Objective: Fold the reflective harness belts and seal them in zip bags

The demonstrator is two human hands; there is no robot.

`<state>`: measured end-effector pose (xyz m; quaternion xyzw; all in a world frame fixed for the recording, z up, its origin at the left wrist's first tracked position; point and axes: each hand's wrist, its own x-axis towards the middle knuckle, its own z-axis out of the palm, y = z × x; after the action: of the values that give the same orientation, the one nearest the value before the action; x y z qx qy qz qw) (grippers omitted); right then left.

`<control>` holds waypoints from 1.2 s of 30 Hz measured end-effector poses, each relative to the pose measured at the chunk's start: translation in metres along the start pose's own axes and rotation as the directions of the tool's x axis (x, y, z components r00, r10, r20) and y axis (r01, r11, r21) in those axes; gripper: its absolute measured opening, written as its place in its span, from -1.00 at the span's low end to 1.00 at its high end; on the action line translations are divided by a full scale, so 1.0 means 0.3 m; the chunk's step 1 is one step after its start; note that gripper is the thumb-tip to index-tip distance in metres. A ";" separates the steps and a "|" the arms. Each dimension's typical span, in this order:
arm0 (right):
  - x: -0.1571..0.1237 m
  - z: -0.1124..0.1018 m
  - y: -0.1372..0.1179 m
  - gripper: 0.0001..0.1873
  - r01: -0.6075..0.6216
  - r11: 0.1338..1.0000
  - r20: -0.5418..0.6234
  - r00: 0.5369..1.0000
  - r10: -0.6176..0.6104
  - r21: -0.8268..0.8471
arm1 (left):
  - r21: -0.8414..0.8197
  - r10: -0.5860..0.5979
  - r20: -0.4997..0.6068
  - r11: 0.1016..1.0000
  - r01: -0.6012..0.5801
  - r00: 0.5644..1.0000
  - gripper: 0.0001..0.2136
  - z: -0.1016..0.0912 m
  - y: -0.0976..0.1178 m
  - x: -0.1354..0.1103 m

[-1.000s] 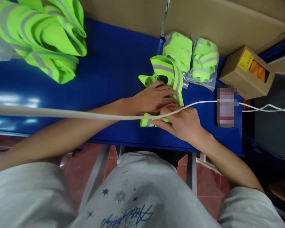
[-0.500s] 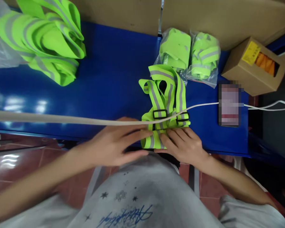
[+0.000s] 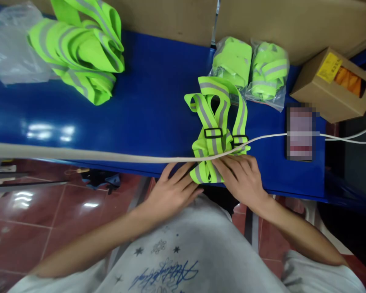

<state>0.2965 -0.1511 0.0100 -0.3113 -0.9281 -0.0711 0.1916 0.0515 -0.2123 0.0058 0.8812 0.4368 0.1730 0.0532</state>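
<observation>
A neon-green reflective strap vest point(image 3: 217, 122) with grey bands and black buckles lies folded on the blue table point(image 3: 152, 110), its lower end hanging over the near edge. My left hand point(image 3: 173, 191) rests at that lower end from the left, its fingers stretched out against the straps. My right hand point(image 3: 242, 179) presses on the same end from the right, fingers laid flat and close together. A white cable point(image 3: 110, 154) runs across in front of the vest and both hands.
A pile of loose green vests point(image 3: 79, 53) and a clear plastic bag point(image 3: 9, 49) lie at the back left. Two bagged vests point(image 3: 251, 67) sit behind the folded one. A cardboard box point(image 3: 335, 83) and a phone point(image 3: 300, 132) are on the right. Cardboard sheets point(image 3: 277, 20) line the back.
Both hands slid back from the vest's middle to its near end at the table edge, uncovering the straps and buckles. The left hand then drew nearer to the straps.
</observation>
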 end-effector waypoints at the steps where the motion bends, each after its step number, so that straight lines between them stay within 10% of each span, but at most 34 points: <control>1: -0.003 0.000 0.004 -0.60 0.008 1.000 0.001 1.000 -0.008 -0.001 | -0.002 0.007 0.029 1.000 -0.007 1.000 -0.79 0.003 0.006 0.002; 7: 0.001 -0.034 0.021 -0.53 0.062 0.998 0.178 0.982 -0.058 -0.018 | -0.022 0.072 0.127 0.997 -0.070 0.989 -0.73 0.009 0.015 -0.003; 16: -0.011 -0.039 0.016 -0.62 0.079 0.995 0.205 0.977 -0.065 -0.060 | -0.211 -0.143 -0.215 0.973 0.097 0.966 -0.94 0.017 0.012 -0.023; 21: 0.016 -0.048 0.031 -0.73 0.125 0.992 0.127 0.984 -0.126 0.017 | -0.277 -0.106 -0.331 0.961 0.011 0.938 -0.74 0.015 0.025 -0.012; 25: 0.062 -0.044 0.031 -0.66 0.066 0.997 0.107 0.992 -0.070 0.040 | -0.144 0.030 -0.222 0.988 -0.063 0.975 -0.68 0.020 0.038 0.034; 36: 0.108 -0.050 0.081 -0.55 -0.068 0.995 0.109 0.992 0.060 0.068 | -0.183 -0.202 -0.140 0.967 0.176 0.969 -0.70 0.030 0.036 0.171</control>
<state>0.2923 -0.1177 0.0371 -0.3373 -0.9284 -0.0151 0.1549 0.0916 -0.1779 0.0133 0.8112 0.5056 0.2726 0.1094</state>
